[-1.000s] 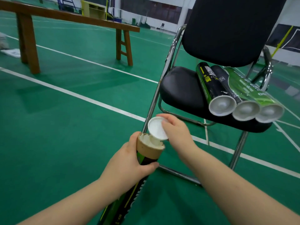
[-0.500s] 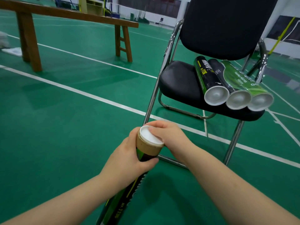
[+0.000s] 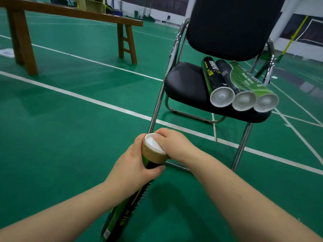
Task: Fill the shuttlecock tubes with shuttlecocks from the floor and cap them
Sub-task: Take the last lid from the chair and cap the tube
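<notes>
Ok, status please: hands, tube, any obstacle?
Left hand grips green-black cardboard tube. Right hand pinches white plastic cap on its mouth. Nothing in the way.

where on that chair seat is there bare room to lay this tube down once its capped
The chair seat's left half is bare, between the chrome frame and the three tubes. Its right half is crowded: the tubes lie side by side out near the right edge. The floor left of it, toward the bench, is bare too.

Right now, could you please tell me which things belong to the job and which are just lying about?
Job: held tube, white cap, left hand, right hand, three capped tubes on the chair.
Lying about: wooden bench, white sheet.
</notes>
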The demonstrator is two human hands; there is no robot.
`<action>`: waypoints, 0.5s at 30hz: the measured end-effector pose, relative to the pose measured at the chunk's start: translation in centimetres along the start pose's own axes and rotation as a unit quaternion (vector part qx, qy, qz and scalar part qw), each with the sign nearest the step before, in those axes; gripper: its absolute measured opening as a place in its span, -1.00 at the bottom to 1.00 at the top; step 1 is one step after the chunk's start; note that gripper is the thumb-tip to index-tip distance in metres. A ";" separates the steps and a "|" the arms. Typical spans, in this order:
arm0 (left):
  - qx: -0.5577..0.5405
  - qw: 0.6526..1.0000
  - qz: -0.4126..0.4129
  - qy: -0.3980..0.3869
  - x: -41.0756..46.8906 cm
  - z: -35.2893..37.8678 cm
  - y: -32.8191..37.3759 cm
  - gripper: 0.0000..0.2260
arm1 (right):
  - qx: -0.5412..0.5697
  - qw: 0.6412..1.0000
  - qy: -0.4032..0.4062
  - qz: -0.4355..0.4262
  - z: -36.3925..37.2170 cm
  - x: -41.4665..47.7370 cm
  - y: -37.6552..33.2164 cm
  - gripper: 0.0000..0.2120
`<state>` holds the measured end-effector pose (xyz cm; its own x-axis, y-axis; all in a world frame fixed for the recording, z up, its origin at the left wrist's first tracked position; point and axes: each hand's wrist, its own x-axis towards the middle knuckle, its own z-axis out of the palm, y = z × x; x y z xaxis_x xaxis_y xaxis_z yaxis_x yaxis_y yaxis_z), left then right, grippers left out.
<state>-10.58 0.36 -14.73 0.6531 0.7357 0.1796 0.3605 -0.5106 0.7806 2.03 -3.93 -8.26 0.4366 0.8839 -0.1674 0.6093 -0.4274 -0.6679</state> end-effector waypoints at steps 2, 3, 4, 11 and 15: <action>0.000 1.000 -0.002 0.000 -0.3 -0.1 0.2 -0.33 | -0.033 0.999 0.002 -0.010 0.2 -0.3 -0.2 -0.72; 0.002 1.000 -0.003 -0.001 -0.4 -0.2 0.2 -0.33 | -0.049 0.999 0.004 -0.015 0.4 -0.4 -0.4 -0.72; 0.002 1.000 -0.005 0.000 -0.5 -0.3 0.3 -0.33 | -0.063 0.998 0.005 -0.020 0.6 -0.5 -0.5 -0.71; -0.003 1.000 -0.007 -0.011 -1.7 -0.9 0.3 -0.33 | -0.072 0.997 -0.003 -0.013 1.1 -1.8 -1.3 -0.69; -0.024 0.999 0.002 -0.034 -2.4 -1.2 0.7 -0.30 | 0.031 0.997 -0.020 0.073 0.9 -3.1 -1.1 -0.69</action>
<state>-12.68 -1.20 -13.95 0.6992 0.7005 0.1432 0.3259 -0.4905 0.8082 -0.58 -6.01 -7.63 0.4901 0.8208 -0.2936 0.4983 -0.5401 -0.6782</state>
